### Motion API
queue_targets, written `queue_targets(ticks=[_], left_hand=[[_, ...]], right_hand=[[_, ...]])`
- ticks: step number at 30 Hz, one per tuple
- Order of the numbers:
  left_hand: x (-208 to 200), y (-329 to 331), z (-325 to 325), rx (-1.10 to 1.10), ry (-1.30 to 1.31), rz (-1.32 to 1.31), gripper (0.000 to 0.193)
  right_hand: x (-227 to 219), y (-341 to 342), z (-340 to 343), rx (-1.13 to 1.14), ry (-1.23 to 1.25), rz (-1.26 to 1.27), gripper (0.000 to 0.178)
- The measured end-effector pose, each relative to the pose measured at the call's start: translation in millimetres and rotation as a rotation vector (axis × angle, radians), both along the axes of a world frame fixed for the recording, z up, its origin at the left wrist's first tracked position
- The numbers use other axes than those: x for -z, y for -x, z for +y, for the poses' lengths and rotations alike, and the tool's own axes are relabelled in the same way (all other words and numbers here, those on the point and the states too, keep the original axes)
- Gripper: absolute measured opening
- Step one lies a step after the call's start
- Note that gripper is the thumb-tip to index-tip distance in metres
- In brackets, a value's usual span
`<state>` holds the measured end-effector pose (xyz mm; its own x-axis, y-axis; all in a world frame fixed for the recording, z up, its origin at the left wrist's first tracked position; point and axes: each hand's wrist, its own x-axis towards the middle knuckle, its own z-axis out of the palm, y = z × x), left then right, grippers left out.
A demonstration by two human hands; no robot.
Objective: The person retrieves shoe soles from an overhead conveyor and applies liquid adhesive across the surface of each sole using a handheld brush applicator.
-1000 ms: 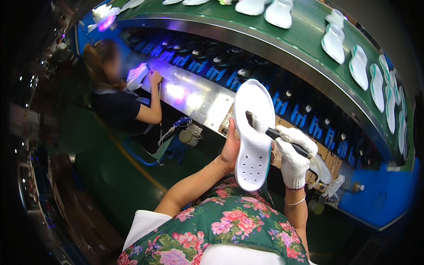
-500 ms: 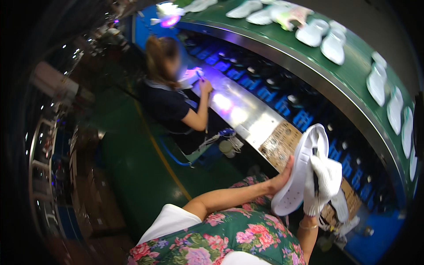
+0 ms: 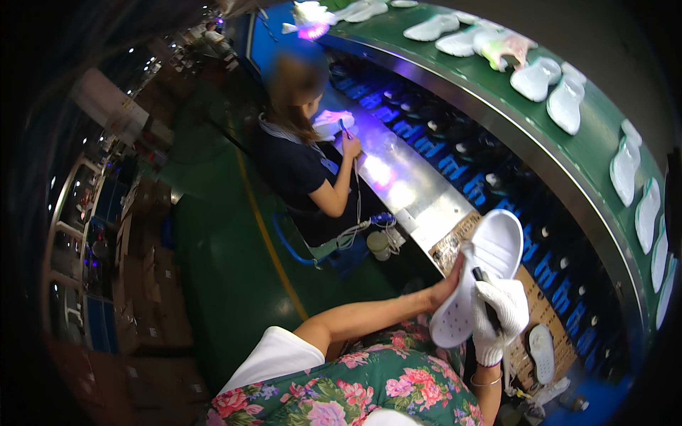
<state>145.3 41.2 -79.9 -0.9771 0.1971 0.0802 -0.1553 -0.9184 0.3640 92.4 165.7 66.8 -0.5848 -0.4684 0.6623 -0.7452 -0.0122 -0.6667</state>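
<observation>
In my bare left hand is a white shoe sole, gripped by its left edge. The sole is tilted, its ridged end pointing up and away and its end with small holes towards my lap. My right hand, in a white knit glove, is closed round a slim black pen-like tool. The tool's upper end lies over the middle of the sole; I cannot tell whether it touches. Below and right of the glove, another pale sole rests on a brown perforated board.
A green conveyor belt carrying several white soles curves along the far right. Beneath it runs a shelf with rows of blue racks. Ahead, a seated co-worker holds a sole and a thin tool at a lit metal bench. Cardboard boxes stand left.
The sole has turned so its ridged inner face shows more. My gloved hand has moved down and left along it with the tool. The whole view has shifted slightly.
</observation>
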Motion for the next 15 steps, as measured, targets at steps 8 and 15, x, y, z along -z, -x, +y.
queue_targets(ticks=[8,15], left_hand=[[-59.3,6.4,-16.2,-0.197,0.347,-0.236,0.105],[-41.0,26.1,-14.8,-0.213,0.191,-0.247,0.104]], right_hand=[[-1.4,22.4,8.9,0.052,-0.015,0.110,0.035],[0.2,17.9,22.2,-0.144,0.007,-0.197,0.020]])
